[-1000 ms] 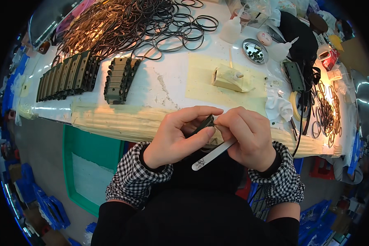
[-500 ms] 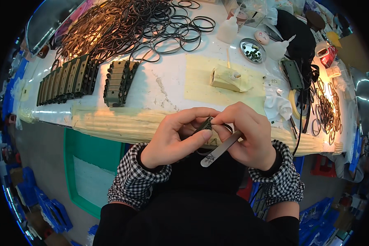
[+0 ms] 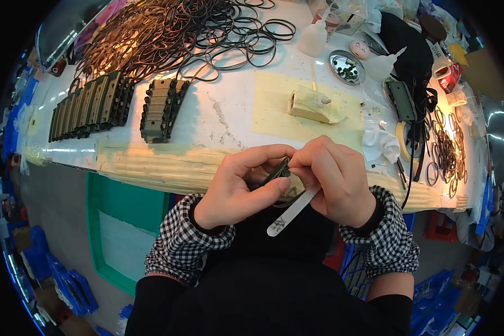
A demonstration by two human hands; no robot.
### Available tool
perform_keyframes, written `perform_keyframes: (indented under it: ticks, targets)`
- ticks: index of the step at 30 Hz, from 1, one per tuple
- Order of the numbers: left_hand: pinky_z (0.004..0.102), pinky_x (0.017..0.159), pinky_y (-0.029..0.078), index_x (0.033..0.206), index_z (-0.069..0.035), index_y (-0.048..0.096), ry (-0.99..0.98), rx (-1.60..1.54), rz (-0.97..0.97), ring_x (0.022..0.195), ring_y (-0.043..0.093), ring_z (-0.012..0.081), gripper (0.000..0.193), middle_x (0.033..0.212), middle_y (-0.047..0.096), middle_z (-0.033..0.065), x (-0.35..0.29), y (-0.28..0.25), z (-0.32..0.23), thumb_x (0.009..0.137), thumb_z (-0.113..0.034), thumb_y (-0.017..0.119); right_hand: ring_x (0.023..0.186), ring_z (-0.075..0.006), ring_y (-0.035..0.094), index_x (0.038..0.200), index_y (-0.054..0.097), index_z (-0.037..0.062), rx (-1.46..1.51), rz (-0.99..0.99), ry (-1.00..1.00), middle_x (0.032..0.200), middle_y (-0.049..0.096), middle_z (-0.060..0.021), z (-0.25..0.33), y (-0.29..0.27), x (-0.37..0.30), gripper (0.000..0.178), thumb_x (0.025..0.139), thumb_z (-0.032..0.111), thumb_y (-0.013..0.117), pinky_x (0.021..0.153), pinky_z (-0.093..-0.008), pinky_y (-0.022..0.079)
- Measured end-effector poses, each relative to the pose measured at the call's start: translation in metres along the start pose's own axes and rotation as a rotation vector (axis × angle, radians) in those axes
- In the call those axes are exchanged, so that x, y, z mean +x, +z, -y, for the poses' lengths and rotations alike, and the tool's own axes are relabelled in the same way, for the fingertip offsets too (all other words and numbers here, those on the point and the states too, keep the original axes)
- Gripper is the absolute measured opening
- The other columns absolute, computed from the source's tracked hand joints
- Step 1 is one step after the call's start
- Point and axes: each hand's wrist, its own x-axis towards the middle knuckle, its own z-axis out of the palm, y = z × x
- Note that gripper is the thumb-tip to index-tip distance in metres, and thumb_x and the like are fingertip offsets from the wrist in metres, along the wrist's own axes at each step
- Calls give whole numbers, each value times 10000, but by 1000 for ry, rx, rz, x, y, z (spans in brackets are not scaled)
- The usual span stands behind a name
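My left hand (image 3: 243, 187) is closed round a small dark green part (image 3: 278, 171), its thumb along the near side; the fingers cover much of the piece. My right hand (image 3: 337, 182) pinches at the part's upper end with thumb and forefinger. Whatever lies between those fingertips is too small to make out. Tucked in the same right hand is a flat metal strip (image 3: 288, 217) with a rounded end and a dark mark, slanting down towards my body. Both hands are held just over the table's padded front edge (image 3: 168, 168).
Rows of green ribbed parts (image 3: 89, 109) stand at left, beside a smaller group (image 3: 162, 109). Behind lies a heap of dark rubber rings (image 3: 168, 33). A taped block (image 3: 313, 107), a round metal dish (image 3: 346, 67) and a squeeze bottle (image 3: 312, 39) are beyond my hands.
The metal strip's rounded end has swung a little down and left. My right fingers have curled more closely over it; my left hand stays nearly in place.
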Motion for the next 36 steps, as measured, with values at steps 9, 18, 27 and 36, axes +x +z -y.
perform_keyframes:
  ticks: [9,18,27,36]
  targets:
    - [233,790,514,1294,35,509,69,79,-82,926,629,101,389,1081,626,96,6,5,0,913,-16,566,702,-246,614,926,587,46,219,-15,244,829,579,-80,2,-1,-1,264,702,-42,694,578,-324,497]
    - [205,733,487,1358,-21,505,2,24,-86,861,585,60,424,1059,594,51,3,3,-2,937,-59,537,703,-266,622,949,600,36,289,14,277,840,601,-96,2,-10,4,214,770,-38,690,591,-325,498]
    - [285,916,478,1386,41,431,-104,5,14,1011,604,131,475,1181,604,110,2,-6,-10,965,-165,505,661,-255,620,932,592,38,163,-46,123,824,590,-90,1,-3,3,217,756,-33,696,554,-328,495]
    - [299,999,430,1408,41,397,-88,9,6,1121,562,147,494,1267,564,129,-1,-2,-14,966,-153,501,659,-258,620,905,582,47,167,-76,152,809,582,-82,6,-3,6,206,743,-16,694,549,-327,492]
